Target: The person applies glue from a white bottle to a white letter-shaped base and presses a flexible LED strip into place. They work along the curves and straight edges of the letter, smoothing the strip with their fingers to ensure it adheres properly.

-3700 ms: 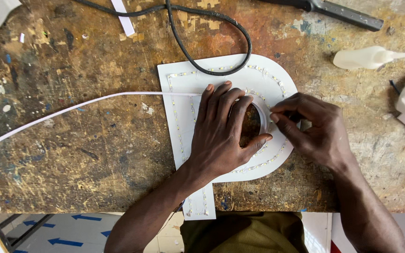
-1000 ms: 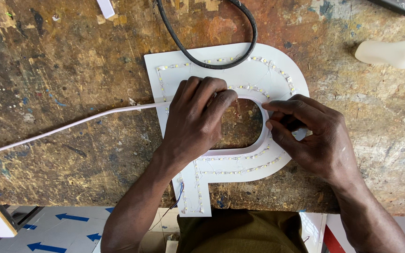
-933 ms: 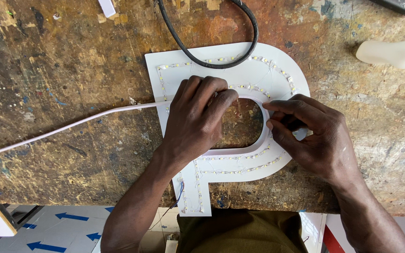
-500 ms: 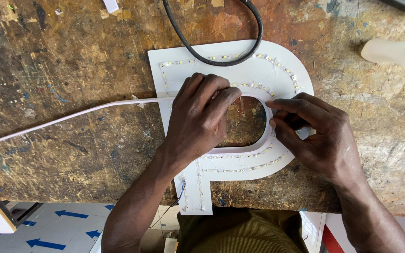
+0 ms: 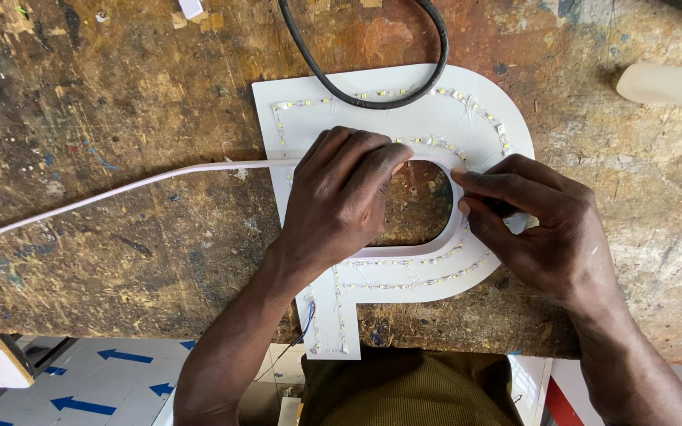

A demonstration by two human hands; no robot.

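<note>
A flat white letter-shaped panel (image 5: 467,110) lies on the worn wooden workbench (image 5: 120,142), with rows of small LED modules along its edges. A thin white strip (image 5: 120,189) runs in from the left and curls around the panel's inner oval cutout. My left hand (image 5: 341,197) lies palm down on the panel and pins the strip at the cutout's left edge. My right hand (image 5: 538,225) pinches the strip against the cutout's right edge with fingertips together.
A black cable (image 5: 357,79) loops over the panel's top. A white plastic bottle (image 5: 665,83) lies at the far right. Paper scraps dot the bench's back edge. Below the bench's front edge are white sheets with blue arrows (image 5: 112,379).
The view has shifted a little, so the panel sits lower in the picture. Both hands stay on the strip at the cutout; my right fingers have crept slightly along its right edge.
</note>
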